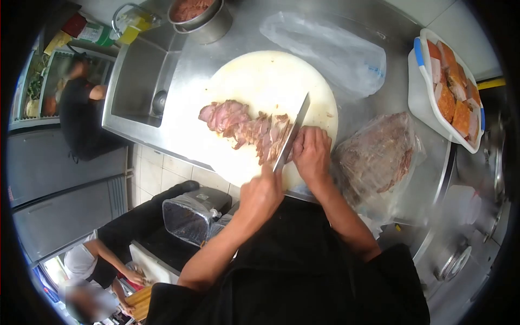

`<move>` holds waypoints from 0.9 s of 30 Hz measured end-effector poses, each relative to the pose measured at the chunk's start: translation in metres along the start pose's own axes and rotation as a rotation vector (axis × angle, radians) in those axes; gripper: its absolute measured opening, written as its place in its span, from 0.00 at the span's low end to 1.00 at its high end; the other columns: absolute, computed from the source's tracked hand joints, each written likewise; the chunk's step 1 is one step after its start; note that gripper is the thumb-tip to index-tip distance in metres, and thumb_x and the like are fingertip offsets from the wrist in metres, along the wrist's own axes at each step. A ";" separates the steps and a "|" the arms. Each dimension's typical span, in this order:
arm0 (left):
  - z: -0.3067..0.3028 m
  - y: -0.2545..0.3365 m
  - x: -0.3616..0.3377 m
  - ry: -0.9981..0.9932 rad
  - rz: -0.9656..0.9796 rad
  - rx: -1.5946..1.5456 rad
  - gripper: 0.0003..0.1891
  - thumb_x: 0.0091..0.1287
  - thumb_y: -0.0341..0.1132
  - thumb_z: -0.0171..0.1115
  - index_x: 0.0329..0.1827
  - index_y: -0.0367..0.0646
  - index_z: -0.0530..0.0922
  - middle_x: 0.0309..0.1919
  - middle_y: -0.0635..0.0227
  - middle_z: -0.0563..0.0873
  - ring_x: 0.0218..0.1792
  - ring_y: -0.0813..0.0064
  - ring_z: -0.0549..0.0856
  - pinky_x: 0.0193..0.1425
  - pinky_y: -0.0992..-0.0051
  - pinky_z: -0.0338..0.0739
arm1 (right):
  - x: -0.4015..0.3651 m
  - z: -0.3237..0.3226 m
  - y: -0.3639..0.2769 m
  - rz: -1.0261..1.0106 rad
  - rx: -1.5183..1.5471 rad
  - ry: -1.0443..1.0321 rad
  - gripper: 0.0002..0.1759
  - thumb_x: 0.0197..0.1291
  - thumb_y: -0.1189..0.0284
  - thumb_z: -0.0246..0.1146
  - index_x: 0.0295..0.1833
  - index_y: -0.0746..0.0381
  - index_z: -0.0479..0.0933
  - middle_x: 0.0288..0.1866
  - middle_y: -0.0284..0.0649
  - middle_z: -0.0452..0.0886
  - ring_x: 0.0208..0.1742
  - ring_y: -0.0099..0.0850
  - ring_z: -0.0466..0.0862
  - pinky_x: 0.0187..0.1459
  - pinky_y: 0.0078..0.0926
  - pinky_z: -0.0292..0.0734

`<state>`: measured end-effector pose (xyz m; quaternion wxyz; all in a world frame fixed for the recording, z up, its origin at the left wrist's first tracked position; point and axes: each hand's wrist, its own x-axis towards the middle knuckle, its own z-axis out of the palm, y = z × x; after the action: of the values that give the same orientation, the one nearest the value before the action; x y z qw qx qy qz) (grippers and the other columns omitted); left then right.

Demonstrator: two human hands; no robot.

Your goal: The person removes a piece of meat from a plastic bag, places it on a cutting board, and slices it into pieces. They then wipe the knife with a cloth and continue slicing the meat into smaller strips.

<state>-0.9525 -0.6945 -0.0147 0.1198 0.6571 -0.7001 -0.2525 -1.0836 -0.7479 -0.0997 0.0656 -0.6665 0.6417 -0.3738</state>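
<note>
On the round white cutting board [227, 84] lies a row of sliced pinkish-brown meat [233, 122]. My left hand [262, 195] is closed round the handle of a knife [295, 127], whose blade stands against the right end of the slices, tip pointing up and right. Just right of the blade, my right hand [313, 151] has its fingers curled and pressed on the end piece of meat, which they mostly hide. A clear plastic bag with a large piece of brown meat [376, 157] rests on the steel counter right of the board.
A steel sink [141, 86] and metal pots [203, 27] are beyond the board. An empty clear bag [336, 54] lies flat; a white tub [420, 92] holds roasted meat pieces. A lined bin [187, 219] stands below. Two other people [86, 108] are at the left.
</note>
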 end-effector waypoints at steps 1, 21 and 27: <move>0.000 -0.006 -0.016 -0.018 -0.019 0.047 0.13 0.74 0.37 0.56 0.35 0.34 0.70 0.15 0.43 0.80 0.17 0.41 0.82 0.22 0.49 0.77 | -0.001 -0.001 0.000 -0.008 0.008 -0.006 0.03 0.59 0.76 0.60 0.39 0.63 0.75 0.34 0.45 0.76 0.40 0.45 0.77 0.43 0.43 0.70; -0.019 0.022 0.025 0.017 -0.007 -0.041 0.13 0.74 0.36 0.55 0.37 0.33 0.72 0.18 0.40 0.81 0.21 0.37 0.82 0.25 0.47 0.75 | -0.007 -0.027 0.016 -0.032 0.417 -0.087 0.10 0.51 0.81 0.63 0.41 0.66 0.78 0.45 0.47 0.79 0.46 0.46 0.81 0.49 0.40 0.78; -0.025 0.020 -0.008 -0.049 0.003 0.045 0.12 0.74 0.35 0.55 0.35 0.35 0.69 0.14 0.44 0.79 0.16 0.40 0.81 0.20 0.49 0.74 | -0.007 -0.022 0.013 -0.004 0.413 -0.064 0.11 0.48 0.83 0.63 0.40 0.65 0.78 0.43 0.46 0.80 0.44 0.45 0.81 0.47 0.39 0.79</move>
<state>-0.9567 -0.6916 0.0178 0.0883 0.6524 -0.7091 -0.2526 -1.1062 -0.7350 -0.0942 0.2203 -0.6519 0.5477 -0.4759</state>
